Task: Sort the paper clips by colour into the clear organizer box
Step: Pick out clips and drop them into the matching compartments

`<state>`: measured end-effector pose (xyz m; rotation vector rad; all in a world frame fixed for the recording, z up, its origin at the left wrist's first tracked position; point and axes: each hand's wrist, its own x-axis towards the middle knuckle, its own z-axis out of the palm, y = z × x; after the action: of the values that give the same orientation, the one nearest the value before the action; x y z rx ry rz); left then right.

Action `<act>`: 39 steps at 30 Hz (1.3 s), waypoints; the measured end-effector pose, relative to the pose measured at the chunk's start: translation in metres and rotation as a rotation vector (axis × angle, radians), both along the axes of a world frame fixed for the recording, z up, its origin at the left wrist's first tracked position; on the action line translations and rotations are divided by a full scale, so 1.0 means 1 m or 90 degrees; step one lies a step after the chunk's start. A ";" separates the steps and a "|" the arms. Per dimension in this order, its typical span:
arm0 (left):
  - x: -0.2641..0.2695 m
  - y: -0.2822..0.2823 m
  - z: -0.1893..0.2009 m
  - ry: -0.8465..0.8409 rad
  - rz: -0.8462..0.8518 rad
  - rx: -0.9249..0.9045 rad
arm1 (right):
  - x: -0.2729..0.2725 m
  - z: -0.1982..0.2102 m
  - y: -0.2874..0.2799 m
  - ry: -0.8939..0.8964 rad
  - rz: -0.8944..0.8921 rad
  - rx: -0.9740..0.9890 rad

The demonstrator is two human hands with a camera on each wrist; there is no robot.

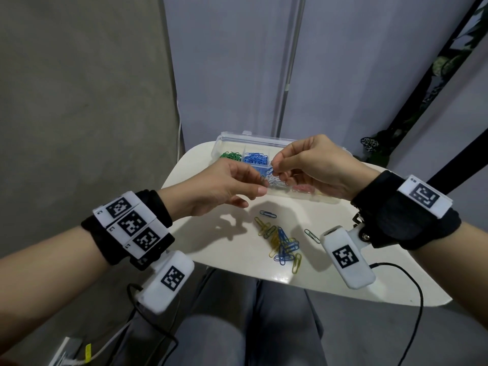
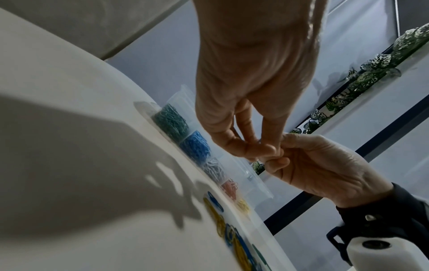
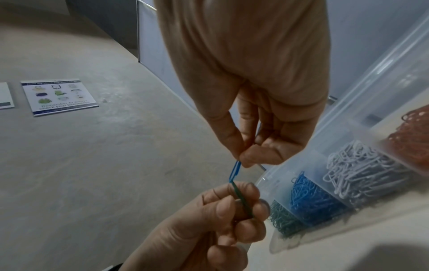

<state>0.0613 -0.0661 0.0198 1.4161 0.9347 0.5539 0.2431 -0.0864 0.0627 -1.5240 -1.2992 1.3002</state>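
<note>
Above the clear organizer box (image 1: 229, 140), my two hands hold two linked paper clips. My right hand (image 1: 274, 170) pinches a blue clip (image 3: 234, 172) between thumb and forefinger. My left hand (image 1: 261, 184) pinches a dark green clip (image 3: 243, 201) that hooks into the blue one. The box holds green clips (image 1: 231, 155), blue clips (image 1: 254, 158), white clips (image 3: 357, 172) and red clips (image 3: 410, 135) in separate compartments. A loose pile of blue and yellow clips (image 1: 282, 241) lies on the white table (image 1: 224, 254) in front of the hands. In the left wrist view the fingers hide both held clips.
Single clips lie apart from the pile, one at its far side (image 1: 268, 214) and one to its right (image 1: 312, 235). A black cable (image 1: 420, 286) hangs over the table's right edge. My legs are under the table's near edge. A leafy plant (image 2: 371, 73) stands at the right.
</note>
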 end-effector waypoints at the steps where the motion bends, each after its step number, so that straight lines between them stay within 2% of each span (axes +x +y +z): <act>1: 0.001 -0.001 0.000 0.005 0.001 0.004 | 0.000 0.000 0.000 0.003 -0.001 0.001; 17: 0.000 0.006 0.006 -0.066 0.094 -0.016 | 0.007 -0.001 -0.001 -0.062 -0.033 0.069; 20: 0.000 0.007 0.008 -0.069 0.082 -0.027 | 0.006 -0.002 -0.002 -0.065 -0.035 0.084; 34: 0.001 0.007 0.007 0.020 -0.067 -0.070 | -0.010 -0.012 -0.008 -0.110 -0.026 0.144; 37: -0.003 0.010 0.011 0.056 -0.058 -0.011 | -0.015 -0.009 -0.003 -0.158 -0.023 0.180; 39: -0.009 0.016 0.018 0.101 -0.023 0.066 | -0.017 -0.008 0.009 -0.239 -0.041 0.239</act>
<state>0.0525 -0.0498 0.0376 1.5851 1.0150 0.4735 0.2265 -0.0773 0.0551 -1.5631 -1.6066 0.6948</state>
